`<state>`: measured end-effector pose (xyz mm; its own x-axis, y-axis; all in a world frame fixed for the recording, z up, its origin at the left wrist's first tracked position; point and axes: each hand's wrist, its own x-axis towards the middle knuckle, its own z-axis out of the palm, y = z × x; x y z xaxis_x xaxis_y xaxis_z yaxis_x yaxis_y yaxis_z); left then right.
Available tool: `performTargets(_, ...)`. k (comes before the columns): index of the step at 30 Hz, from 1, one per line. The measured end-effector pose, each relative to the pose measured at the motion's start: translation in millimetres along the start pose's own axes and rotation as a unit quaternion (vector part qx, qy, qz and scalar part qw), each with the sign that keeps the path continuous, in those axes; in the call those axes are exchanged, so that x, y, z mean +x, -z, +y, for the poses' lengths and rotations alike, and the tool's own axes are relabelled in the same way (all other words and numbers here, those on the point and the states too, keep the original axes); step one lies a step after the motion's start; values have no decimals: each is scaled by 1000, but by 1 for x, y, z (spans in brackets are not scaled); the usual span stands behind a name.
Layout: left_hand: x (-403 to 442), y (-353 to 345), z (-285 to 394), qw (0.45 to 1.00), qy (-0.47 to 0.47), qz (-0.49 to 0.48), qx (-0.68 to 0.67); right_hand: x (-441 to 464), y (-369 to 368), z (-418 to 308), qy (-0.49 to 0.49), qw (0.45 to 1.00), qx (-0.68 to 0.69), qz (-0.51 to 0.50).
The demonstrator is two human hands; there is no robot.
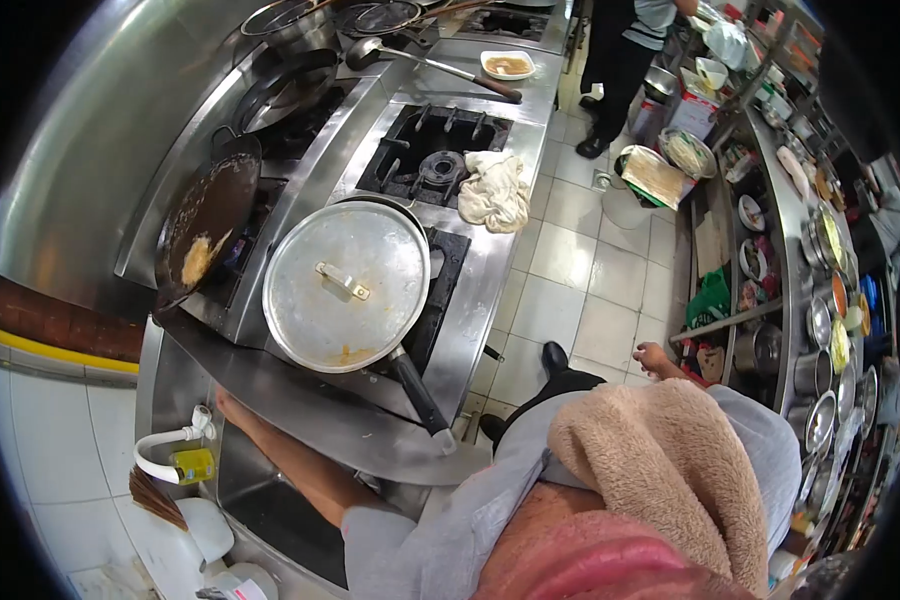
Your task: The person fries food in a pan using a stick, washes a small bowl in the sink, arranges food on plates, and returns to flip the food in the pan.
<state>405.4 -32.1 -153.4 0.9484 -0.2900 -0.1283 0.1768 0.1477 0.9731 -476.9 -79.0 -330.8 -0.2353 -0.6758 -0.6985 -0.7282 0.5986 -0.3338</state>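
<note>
My left arm stretches across the sink, and my left hand (229,404) is at the front edge of the steel stove. Its fingers are hidden there, so I cannot see what it touches. Above it a dark wok (205,210) sits tilted on a burner, with oil and a pale golden fried piece (199,259) in it. Beside the wok stands a pan with a black handle, covered by a big aluminium lid (345,285). My right hand (656,360) hangs out at my right side over the tiled floor, fingers loosely bent and apart, with nothing visible in it.
A white cloth (495,192) lies by a bare burner (440,168). Farther back are a ladle (430,68) and a white dish of sauce (507,66). A white faucet (165,445) rises over the sink. Another person (625,60) stands in the aisle near loaded shelves (770,180).
</note>
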Motion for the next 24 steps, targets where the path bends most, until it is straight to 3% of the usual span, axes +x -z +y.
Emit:
performTargets(2, -82, -11, 22, 996, -43, -59, 40, 32, 18, -28, 16, 1000, 0, 17)
performTargets(4, -162, -25, 56, 993, -68, -79, 60, 104, 29, -40, 181, 968, -32, 169)
performTargets(5, -196, -33, 70, 992, -69, -73, 71, 127, 47, -69, 147, 975, 12, 164)
performTargets(7, -263, -46, 93, 990, -81, -53, 99, 171, 88, -129, 188, 954, 50, 229)
performTargets(11, -354, -48, 89, 982, -109, 34, 149, 251, 168, -268, 361, 876, 119, 297)
performTargets(12, -372, -54, 86, 968, -115, 65, 212, 268, 188, -304, 355, 887, 160, 249)
performTargets(13, -388, -62, 82, 950, -119, 93, 274, 310, 197, -334, 411, 851, 196, 262)
performTargets(14, -402, -73, 79, 949, -115, 95, 279, 259, 225, -383, 363, 867, 298, 165)
performTargets(16, -423, -95, 73, 808, -160, 185, 536, 269, 250, -447, 360, 850, 365, 124)
performTargets(17, -424, -93, 71, 773, -138, 215, 581, 274, 265, -475, 346, 857, 372, 89)
performTargets(18, -426, -87, 69, 768, -137, 215, 588, 280, 273, -496, 328, 864, 379, 53)
performTargets(20, -421, -79, 56, 813, -146, 251, 505, 295, 279, -535, 298, 846, 442, 19)
performTargets(24, -422, -78, 50, 771, -151, 281, 551, 327, 293, -580, 248, 843, 476, -37)
